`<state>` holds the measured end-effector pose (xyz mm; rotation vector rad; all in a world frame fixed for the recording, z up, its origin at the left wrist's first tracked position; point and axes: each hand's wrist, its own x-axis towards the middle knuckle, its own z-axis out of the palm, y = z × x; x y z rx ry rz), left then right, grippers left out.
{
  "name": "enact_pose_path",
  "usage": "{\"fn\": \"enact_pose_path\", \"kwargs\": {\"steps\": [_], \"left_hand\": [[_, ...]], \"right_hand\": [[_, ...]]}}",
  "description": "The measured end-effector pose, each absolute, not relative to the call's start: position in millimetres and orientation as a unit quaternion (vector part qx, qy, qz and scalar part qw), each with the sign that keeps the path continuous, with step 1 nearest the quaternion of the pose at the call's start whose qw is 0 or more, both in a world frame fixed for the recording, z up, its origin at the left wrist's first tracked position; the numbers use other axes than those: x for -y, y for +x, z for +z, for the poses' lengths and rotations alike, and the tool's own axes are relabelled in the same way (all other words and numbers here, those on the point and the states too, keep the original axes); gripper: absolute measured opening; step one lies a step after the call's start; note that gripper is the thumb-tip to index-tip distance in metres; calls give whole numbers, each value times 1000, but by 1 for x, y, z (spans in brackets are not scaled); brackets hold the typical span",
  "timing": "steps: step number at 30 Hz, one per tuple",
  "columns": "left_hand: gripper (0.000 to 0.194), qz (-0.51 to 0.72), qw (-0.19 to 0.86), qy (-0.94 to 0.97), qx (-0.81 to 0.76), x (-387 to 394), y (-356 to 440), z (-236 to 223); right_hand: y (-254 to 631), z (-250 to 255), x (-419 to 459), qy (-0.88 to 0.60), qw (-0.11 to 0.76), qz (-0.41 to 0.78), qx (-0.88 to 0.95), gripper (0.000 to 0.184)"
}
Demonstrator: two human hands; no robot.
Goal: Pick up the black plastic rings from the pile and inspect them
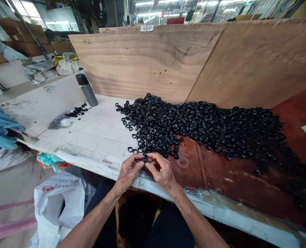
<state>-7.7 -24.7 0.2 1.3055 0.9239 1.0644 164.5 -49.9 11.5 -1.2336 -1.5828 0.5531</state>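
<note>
Pinching a small black piece (144,159) together in the head view, the left hand (128,171) and right hand (161,170) meet over the near edge of the table (103,137), just before one uncountable heap of black rings (194,120). One bottle (88,92) stands beyond; one board (132,65) reads "小GG", two illegible white labels (143,28) topping it.

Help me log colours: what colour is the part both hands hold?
The held part is black, clearest in the head view.
</note>
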Motion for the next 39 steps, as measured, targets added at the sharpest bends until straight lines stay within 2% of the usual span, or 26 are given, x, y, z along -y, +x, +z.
{"fn": "enact_pose_path", "kwargs": {"steps": [4,7,18,20,25,27,30,32,36,39], "left_hand": [[27,446,599,545,-382,25,-7,2],[27,445,599,545,-382,25,-8,4],[30,419,637,535,-365,23,-9,5],[27,426,613,559,-362,25,-8,4],[19,470,436,675,-364,30,-7,1],[20,470,452,659,-374,30,-7,2],[25,449,549,591,-383,28,-9,4],[27,431,578,581,-377,27,-11,6],[23,393,542,652,-357,28,-14,14],[13,308,494,748,-318,32,-19,23]], "right_hand": [[164,11,49,-519,506,212,655,23],[164,11,50,-493,519,218,663,14],[163,7,54,-503,507,244,656,15],[162,5,54,-523,496,285,632,15],[158,9,52,-539,470,420,559,24],[157,11,52,-537,482,406,561,25],[156,12,54,-511,507,345,602,19],[157,12,56,-502,502,343,615,17],[167,13,53,-497,472,417,597,16],[184,13,48,-556,511,347,556,30]]}}
